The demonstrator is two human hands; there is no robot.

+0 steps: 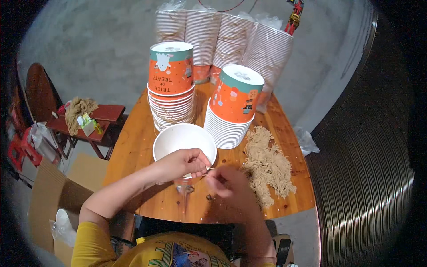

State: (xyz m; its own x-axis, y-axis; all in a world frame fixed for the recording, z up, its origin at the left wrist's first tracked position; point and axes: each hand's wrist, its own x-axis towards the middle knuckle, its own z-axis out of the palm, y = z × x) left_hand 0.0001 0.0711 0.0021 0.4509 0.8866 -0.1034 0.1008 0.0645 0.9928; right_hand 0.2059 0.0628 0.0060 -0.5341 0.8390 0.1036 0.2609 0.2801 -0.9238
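A white paper bucket (pixel 178 137) faces me with its open mouth, in front of the stacks. At its right rim my left hand (pixel 189 163) is closed in a pinch on a short pale cord (pixel 210 168). Close beside it, my right hand (pixel 227 183) is slightly blurred, its fingers curled together at the same cord. To the right lies a heap of tan cords (pixel 267 167). Behind the bucket stand two upside-down stacks of orange and green printed paper buckets, a left stack (pixel 171 71) and a right stack (pixel 235 100), with white rims nested below.
Tall plastic-wrapped bucket stacks (pixel 202 38) line the back of the wooden table (pixel 147 196). An open cardboard box (pixel 58 196) is at the left. A reddish bench (pixel 106 113) holds more tan cords. Ridged dark metal sheeting (pixel 369 178) rises at the right.
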